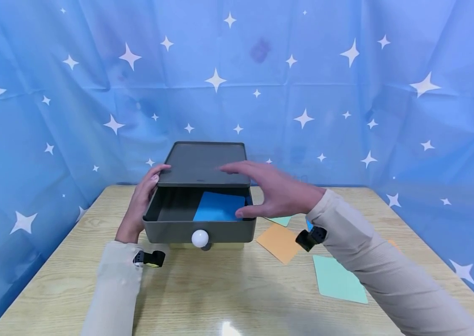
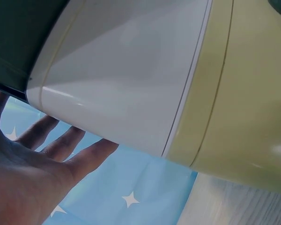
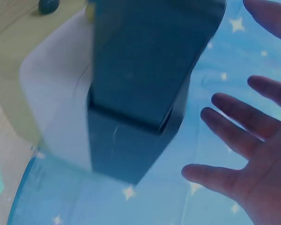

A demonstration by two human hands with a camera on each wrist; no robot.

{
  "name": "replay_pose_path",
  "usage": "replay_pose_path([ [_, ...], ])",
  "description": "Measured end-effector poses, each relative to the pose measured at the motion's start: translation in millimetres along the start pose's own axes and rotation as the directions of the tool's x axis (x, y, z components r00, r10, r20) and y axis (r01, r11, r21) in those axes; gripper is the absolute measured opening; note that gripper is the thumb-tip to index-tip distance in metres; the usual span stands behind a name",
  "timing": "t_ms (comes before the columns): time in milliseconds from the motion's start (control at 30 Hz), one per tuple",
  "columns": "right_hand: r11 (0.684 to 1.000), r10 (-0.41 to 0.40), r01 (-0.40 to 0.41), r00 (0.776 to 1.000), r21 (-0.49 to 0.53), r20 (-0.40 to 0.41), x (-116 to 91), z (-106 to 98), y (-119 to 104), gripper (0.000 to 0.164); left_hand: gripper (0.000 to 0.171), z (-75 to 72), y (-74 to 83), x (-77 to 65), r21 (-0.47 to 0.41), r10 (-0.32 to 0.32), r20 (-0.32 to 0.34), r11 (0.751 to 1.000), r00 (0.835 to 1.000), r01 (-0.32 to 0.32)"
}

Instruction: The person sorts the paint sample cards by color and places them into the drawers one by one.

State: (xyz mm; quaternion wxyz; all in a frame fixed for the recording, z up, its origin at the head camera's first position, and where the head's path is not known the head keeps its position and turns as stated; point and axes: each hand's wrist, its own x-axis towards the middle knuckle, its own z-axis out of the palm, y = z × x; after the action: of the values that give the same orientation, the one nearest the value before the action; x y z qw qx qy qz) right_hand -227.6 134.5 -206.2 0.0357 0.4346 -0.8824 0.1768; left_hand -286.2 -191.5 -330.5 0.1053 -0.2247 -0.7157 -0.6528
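Note:
A small cabinet with a dark grey top (image 1: 203, 161) stands on the table, its dark grey drawer (image 1: 233, 232) pulled out toward me. The drawer's front carries a round white knob (image 1: 199, 238). Inside, toward the right, lies a blue card (image 1: 219, 205). My left hand (image 1: 137, 205) rests at the cabinet's left side; in the left wrist view its extended fingers (image 2: 93, 157) reach along the edge of the white tier (image 2: 122, 79). Spread and holding nothing, my right hand (image 1: 279, 186) hovers over the drawer's right side. The yellow tier (image 2: 243, 93) sits beneath the white one.
Right of the cabinet, an orange card (image 1: 279, 241) and a green card (image 1: 339, 280) lie on the wooden table (image 1: 203, 298). Another green card (image 1: 282, 220) and a blue card (image 1: 309, 225) are partly hidden by my right arm. A blue starred curtain (image 1: 262, 107) hangs behind.

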Motion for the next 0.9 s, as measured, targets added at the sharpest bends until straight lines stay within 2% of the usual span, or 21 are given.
replay_pose_path([
  [167,0.994,0.110,-0.110,0.993,0.004,-0.049,-20,-4,28,0.082,0.049,1.6,2.0,0.4,0.015,-0.007,-0.005,1.000,1.000,0.007],
  [333,0.970,0.243,-0.244,0.966,0.005,-0.086,-42,0,68,0.080,0.051,3.2,3.4,0.2,0.038,-0.011,-0.011,0.999,1.000,0.011],
  [600,0.912,0.408,-0.410,0.905,0.005,-0.117,-83,26,128,0.075,0.051,4.0,2.8,-0.6,0.027,-0.005,-0.009,1.000,1.000,0.005],
  [900,0.808,0.589,-0.590,0.807,-0.012,-0.033,-128,72,189,0.083,0.050,3.7,2.2,-1.3,0.004,-0.001,-0.008,1.000,1.000,0.001],
])
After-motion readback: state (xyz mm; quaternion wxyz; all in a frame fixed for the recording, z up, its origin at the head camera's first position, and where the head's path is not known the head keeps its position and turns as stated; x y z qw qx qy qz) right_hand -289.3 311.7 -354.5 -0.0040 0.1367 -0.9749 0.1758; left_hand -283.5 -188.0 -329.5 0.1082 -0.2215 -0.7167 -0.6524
